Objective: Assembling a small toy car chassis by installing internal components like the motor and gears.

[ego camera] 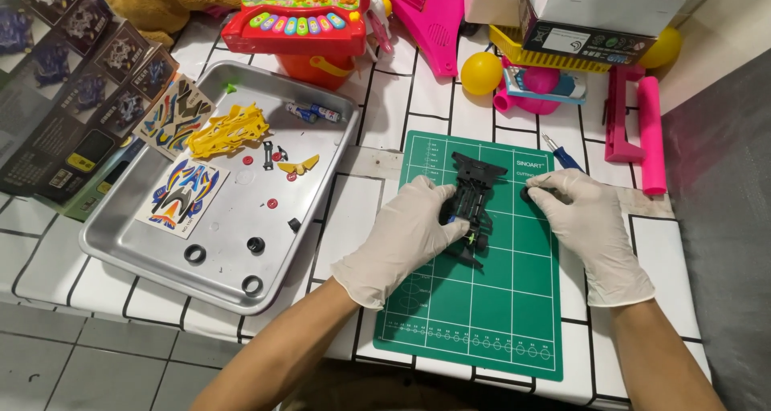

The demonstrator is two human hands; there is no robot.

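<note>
A black toy car chassis [474,188] lies on a green cutting mat [482,314]. My left hand [405,234], in a white glove, grips the chassis from its left side. My right hand [586,226], also gloved, rests on the mat to the right of the chassis, its fingertips pinching a small black wheel [528,192]. The chassis and the wheel are apart.
A metal tray [152,262] at left holds sticker sheets [183,192], a yellow car body [229,130], two batteries [313,113], black tyres [195,254] and small parts. A blue-handled screwdriver [562,155] lies by the mat. Toys, boxes and pink plastic parts crowd the back.
</note>
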